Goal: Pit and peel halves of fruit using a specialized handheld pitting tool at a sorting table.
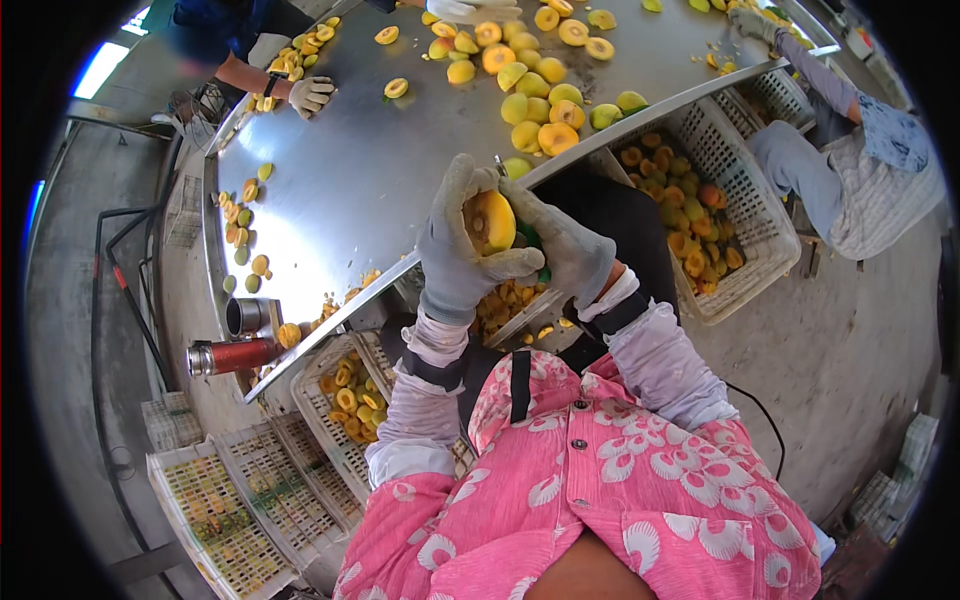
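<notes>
At the left of the frame, the flask (235, 357) and cup (246, 316) are by the table (310, 190)'s lower-left corner, so a bump might send either to the floor. At centre, the left hand (452, 245) has its fingers clamped around the fruit (490, 222), over the table's near edge; wet glove cloth could let it slip. Just beside it, the right hand (568, 240) has curled fingers, but I cannot tell whether they are clamped on the green tool (529, 236), mostly hidden; a skid there might nick the left thumb.

Counted left to right: one flask, one cup, two lone halves (396, 88) upper left of centre, one fruit held, one tool, two own hands, at least three fruit-filled crates (768, 252); piled fruit is too crowded to count
</notes>
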{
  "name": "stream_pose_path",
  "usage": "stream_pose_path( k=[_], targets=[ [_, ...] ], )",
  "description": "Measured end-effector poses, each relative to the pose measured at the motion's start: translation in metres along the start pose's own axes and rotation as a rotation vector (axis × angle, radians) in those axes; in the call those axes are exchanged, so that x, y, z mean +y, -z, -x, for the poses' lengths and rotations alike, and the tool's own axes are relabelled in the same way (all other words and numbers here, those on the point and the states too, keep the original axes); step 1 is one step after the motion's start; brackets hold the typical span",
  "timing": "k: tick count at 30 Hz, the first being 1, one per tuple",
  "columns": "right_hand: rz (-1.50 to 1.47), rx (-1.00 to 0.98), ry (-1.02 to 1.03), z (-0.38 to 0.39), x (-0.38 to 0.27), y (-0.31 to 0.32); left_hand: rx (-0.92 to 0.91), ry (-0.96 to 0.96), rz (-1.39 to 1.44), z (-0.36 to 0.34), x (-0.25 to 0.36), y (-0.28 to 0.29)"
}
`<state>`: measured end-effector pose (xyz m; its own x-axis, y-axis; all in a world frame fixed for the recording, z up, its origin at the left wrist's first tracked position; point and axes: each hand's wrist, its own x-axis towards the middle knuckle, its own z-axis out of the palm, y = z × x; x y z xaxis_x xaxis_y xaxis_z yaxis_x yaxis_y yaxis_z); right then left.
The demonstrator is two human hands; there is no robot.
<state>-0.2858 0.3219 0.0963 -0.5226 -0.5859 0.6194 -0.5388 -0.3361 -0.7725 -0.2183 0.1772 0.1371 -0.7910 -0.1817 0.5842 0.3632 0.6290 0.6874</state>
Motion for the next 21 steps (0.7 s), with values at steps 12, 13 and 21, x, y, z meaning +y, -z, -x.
stream_pose_path(
  k=[12,13,21],
  targets=[
    [-0.851,0.074,-0.891,-0.016,-0.055,-0.023,0.212,0.605,0.814,0.023,0.018,0.010],
    [-0.616,0.124,-0.788,-0.014,-0.055,-0.030,0.218,0.602,0.815,0.027,0.013,0.007],
    [0.074,0.082,-0.489,0.021,-0.069,-0.034,0.363,0.583,0.793,0.025,0.039,-0.001]
  ],
)
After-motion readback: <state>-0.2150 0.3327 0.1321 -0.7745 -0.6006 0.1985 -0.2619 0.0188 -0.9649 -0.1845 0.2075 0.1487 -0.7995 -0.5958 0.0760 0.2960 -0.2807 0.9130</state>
